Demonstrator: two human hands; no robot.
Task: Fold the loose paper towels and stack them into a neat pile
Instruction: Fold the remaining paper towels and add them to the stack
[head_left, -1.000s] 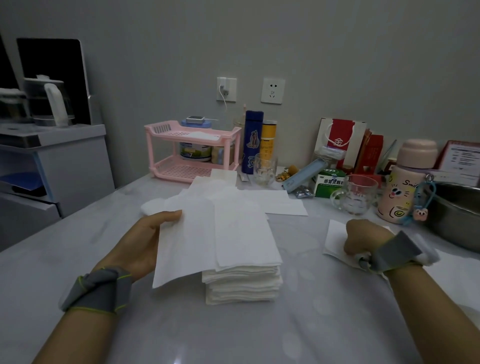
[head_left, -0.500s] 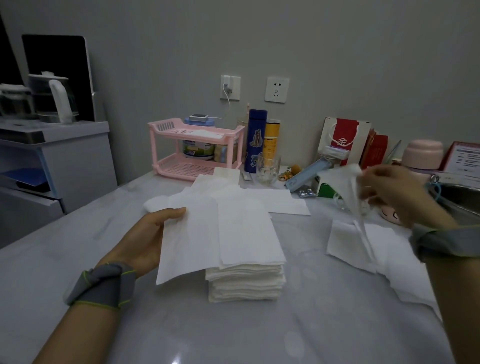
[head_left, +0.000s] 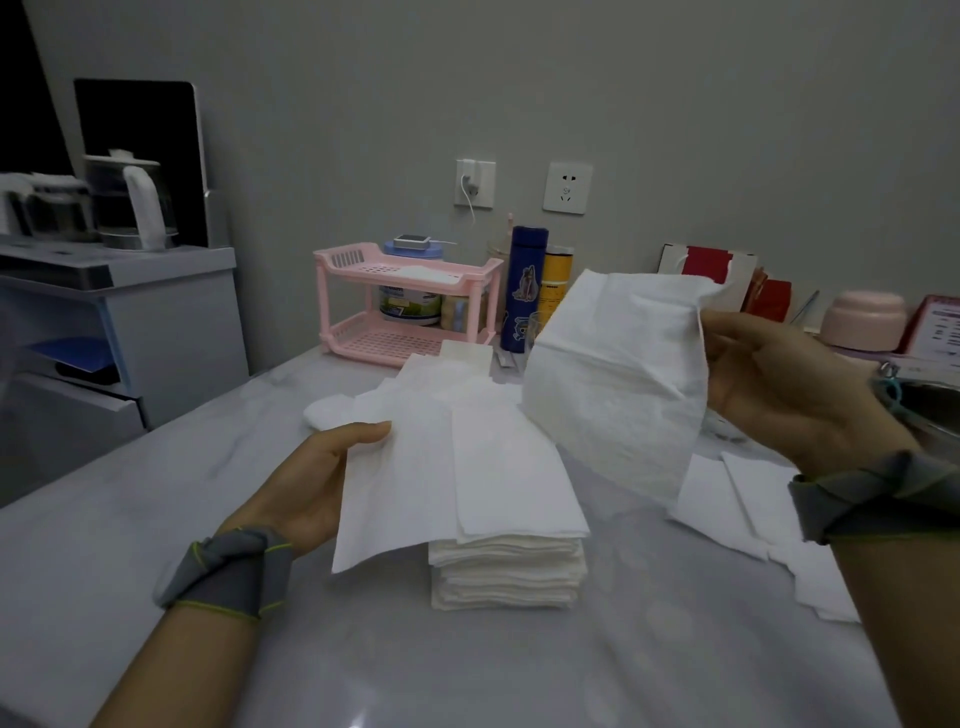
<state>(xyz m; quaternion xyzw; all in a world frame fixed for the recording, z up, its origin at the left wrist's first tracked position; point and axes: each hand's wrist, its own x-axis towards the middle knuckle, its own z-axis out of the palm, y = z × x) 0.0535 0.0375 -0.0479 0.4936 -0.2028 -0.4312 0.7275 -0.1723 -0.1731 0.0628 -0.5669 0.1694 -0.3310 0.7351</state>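
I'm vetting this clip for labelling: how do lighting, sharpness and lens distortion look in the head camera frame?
Head view: dim, flat grey light, no hard shadows; small glare spot on the table at the bottom edge; wide-angle bowing tilts the cabinet at left; the lifted paper towel in the right hand looks soft; the stack and the top sheet held by the left hand read clearly.

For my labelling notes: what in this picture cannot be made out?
Head view only.
- Left hand: fingers under the sheet it holds.
- Things behind the raised towel: hidden by it.
- Metal bowl: cut by right edge.
- Pile: sheet count too fine.
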